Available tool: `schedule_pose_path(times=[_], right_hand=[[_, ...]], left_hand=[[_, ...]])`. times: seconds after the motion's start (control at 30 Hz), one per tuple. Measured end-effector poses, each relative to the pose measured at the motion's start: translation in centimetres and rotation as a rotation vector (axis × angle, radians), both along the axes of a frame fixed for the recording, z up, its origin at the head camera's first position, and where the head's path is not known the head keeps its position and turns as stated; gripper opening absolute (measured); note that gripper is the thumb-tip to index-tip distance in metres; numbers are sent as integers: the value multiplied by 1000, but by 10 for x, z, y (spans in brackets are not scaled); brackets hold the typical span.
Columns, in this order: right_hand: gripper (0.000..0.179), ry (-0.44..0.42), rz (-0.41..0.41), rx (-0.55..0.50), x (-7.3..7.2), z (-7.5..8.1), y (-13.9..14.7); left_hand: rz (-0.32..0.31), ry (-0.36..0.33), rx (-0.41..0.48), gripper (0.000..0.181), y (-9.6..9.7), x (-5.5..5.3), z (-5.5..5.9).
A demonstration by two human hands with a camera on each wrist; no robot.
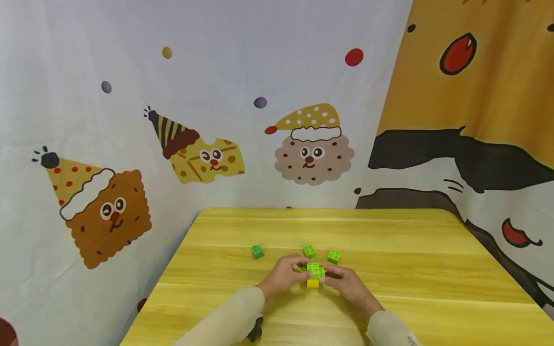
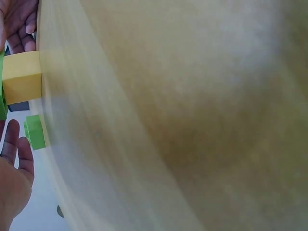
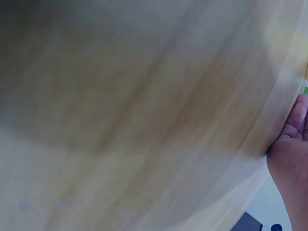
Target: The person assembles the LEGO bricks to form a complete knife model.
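In the head view, a yellow block (image 1: 313, 284) stands on the table under light green studded toy building blocks (image 1: 313, 270). Green studs stick out on both sides of the upper part. My left hand (image 1: 283, 275) holds the green part from the left, thumb in front and fingers behind. From the right, my right hand (image 1: 351, 287) pinches it between thumb and fingers. The left wrist view shows the yellow block (image 2: 23, 78) side-on, with green along its left edge. In the right wrist view, my right hand (image 3: 293, 149) mostly hides the blocks.
Behind the hands lie a dark green block (image 1: 257, 252) and two light green blocks, one in the middle (image 1: 309, 251) and one farther right (image 1: 334, 256). The wooden table (image 1: 207, 288) reaches back to a cartoon-printed curtain (image 1: 216, 72).
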State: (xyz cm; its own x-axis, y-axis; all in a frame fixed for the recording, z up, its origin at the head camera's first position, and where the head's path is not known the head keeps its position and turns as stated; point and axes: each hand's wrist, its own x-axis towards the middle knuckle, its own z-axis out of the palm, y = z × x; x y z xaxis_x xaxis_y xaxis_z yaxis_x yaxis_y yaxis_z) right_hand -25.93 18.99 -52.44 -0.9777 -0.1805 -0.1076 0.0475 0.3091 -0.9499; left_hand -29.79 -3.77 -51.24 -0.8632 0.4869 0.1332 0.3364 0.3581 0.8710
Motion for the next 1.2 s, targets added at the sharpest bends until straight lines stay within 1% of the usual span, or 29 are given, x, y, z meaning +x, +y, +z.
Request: schedule_pose_path(times=[0.13,0.27,0.5,0.73,1.03,1.2], right_hand=[[51,-1,-17,-15,0,-2,-1],[50,4,-10,-32,0,-3,-3],[48,17,-21,-52,0,1,-6],[49,11,-24,-69,1,1,-6],[50,5,-56,-61,-1,2,-3],[50,-3,-43,-58,-1,-1,-1]], left_hand=[[2,-13,2,28,-1,1,-1],[13,-27,19,29,-4,2,-3],[41,-78,43,29,-6,1,-2],[43,-69,15,28,-6,-2,-2],[18,-72,28,27,-4,-3,-2],[18,-72,13,28,-3,-2,-2]])
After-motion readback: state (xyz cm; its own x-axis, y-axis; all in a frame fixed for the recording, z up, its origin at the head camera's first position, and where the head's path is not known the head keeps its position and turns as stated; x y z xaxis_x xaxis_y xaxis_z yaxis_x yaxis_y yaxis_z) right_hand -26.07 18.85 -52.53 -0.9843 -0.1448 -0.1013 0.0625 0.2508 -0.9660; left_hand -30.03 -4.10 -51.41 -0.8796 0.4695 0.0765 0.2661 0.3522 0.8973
